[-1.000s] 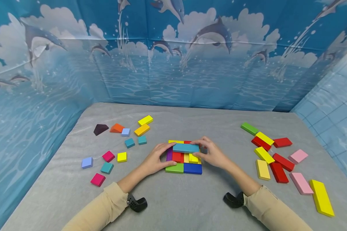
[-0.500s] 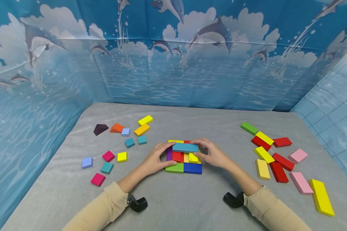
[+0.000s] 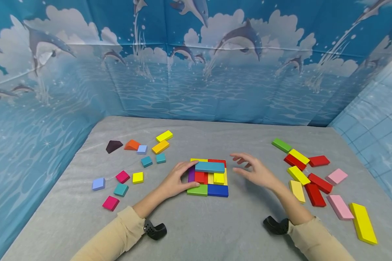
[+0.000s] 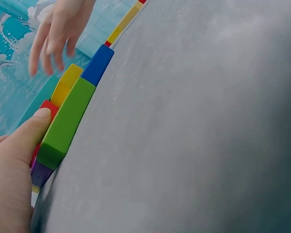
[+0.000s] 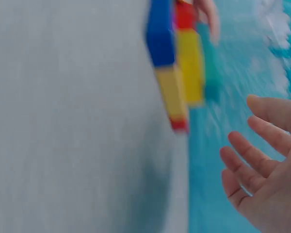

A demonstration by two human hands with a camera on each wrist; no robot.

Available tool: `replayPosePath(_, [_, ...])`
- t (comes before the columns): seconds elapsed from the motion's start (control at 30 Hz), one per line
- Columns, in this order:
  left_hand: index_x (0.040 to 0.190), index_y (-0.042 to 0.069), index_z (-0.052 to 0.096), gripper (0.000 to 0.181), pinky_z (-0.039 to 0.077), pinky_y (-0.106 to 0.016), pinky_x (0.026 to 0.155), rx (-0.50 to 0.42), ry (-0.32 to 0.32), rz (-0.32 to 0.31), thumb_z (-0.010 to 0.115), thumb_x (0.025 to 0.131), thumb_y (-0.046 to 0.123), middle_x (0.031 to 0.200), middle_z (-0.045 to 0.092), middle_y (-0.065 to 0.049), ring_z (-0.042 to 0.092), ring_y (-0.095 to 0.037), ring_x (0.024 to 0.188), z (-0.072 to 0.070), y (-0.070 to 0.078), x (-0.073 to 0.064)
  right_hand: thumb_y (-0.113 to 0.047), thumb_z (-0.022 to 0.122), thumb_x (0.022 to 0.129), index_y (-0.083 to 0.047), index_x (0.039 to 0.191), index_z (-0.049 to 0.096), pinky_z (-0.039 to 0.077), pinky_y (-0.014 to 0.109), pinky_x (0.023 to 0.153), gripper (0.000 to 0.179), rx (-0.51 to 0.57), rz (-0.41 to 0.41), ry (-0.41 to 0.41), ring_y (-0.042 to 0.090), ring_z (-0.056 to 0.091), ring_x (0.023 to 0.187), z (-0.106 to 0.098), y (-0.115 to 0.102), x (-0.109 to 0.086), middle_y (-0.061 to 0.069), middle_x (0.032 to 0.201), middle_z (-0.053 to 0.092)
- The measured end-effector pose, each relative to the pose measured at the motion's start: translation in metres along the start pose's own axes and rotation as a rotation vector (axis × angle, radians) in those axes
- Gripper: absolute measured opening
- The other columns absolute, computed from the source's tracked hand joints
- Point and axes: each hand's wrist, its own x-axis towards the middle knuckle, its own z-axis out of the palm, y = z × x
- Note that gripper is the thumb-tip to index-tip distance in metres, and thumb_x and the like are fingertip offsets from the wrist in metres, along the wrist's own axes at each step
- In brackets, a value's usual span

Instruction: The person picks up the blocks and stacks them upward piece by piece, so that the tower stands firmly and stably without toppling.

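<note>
A person's left hand presses against the left edge of a flat square of painted wooden blocks at the middle of a grey cloth-covered table, thumb on the green block and fingers curled toward the teal bar lying on top. The right hand hovers just right of the square, fingers spread and relaxed, holding nothing. Bare cloth lies between the square and the loose pieces: small squares and wedges well to the left, long red, yellow and pink slabs to the right. The left wrist view shows the thumb flat on the green block's smooth corner; the right wrist view, blurred, shows the open palm apart from the blue and yellow edge.
</note>
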Motion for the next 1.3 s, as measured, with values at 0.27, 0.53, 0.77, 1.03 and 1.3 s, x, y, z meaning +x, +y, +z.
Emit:
replayPosePath(0.27, [0.139, 0.024, 0.04, 0.069, 0.034, -0.048, 0.1, -0.007, 0.002, -0.016, 0.071, 0.078, 0.035, 0.136, 0.044, -0.007, 0.036, -0.025, 0.124, -0.002, 0.001, -0.002, -0.01, 0.062, 0.086, -0.003, 0.13, 0.046, 0.041, 0.009, 0.071, 0.047, -0.193, 0.188, 0.222, -0.005, 0.045, 0.094, -0.068, 0.022, -0.089, 0.019, 0.115, 0.053])
replayPosePath(0.53, [0.139, 0.024, 0.04, 0.069, 0.035, -0.047, 0.099, 0.0, -0.008, -0.028, 0.07, 0.079, 0.038, 0.136, 0.044, -0.006, 0.037, -0.024, 0.124, -0.003, 0.002, -0.002, -0.02, 0.059, 0.089, 0.008, 0.13, 0.038, 0.036, 0.012, 0.052, 0.054, -0.357, 0.569, 0.337, 0.035, 0.045, 0.092, -0.099, 0.064, -0.18, 0.032, 0.117, 0.043])
replayPosePath(0.77, [0.139, 0.024, 0.04, 0.069, 0.036, -0.047, 0.099, -0.007, -0.002, -0.025, 0.071, 0.078, 0.037, 0.136, 0.044, -0.006, 0.037, -0.024, 0.124, -0.002, 0.003, -0.002, -0.018, 0.059, 0.09, 0.014, 0.126, 0.037, 0.047, 0.029, 0.055, 0.053, -0.419, 0.716, 0.4, 0.047, 0.04, 0.089, -0.102, 0.094, -0.234, 0.038, 0.112, 0.039])
replayPosePath(1.03, [0.139, 0.025, 0.039, 0.069, 0.036, -0.047, 0.099, 0.005, 0.001, -0.019, 0.07, 0.078, 0.038, 0.135, 0.044, -0.007, 0.038, -0.024, 0.123, 0.0, 0.002, -0.002, -0.022, 0.06, 0.089, 0.019, 0.119, 0.04, 0.048, 0.051, 0.058, 0.055, -0.438, 0.798, 0.427, 0.048, 0.048, 0.078, -0.099, 0.101, -0.253, 0.041, 0.102, 0.042])
replayPosePath(1.3, [0.139, 0.023, 0.04, 0.069, 0.036, -0.046, 0.099, -0.004, 0.003, -0.005, 0.071, 0.079, 0.036, 0.135, 0.045, -0.007, 0.038, -0.023, 0.123, 0.001, 0.002, -0.001, -0.017, 0.065, 0.085, 0.017, 0.121, 0.038, 0.049, 0.038, 0.065, 0.057, -0.407, 0.856, 0.405, 0.037, 0.049, 0.081, -0.1, 0.109, -0.259, 0.04, 0.106, 0.041])
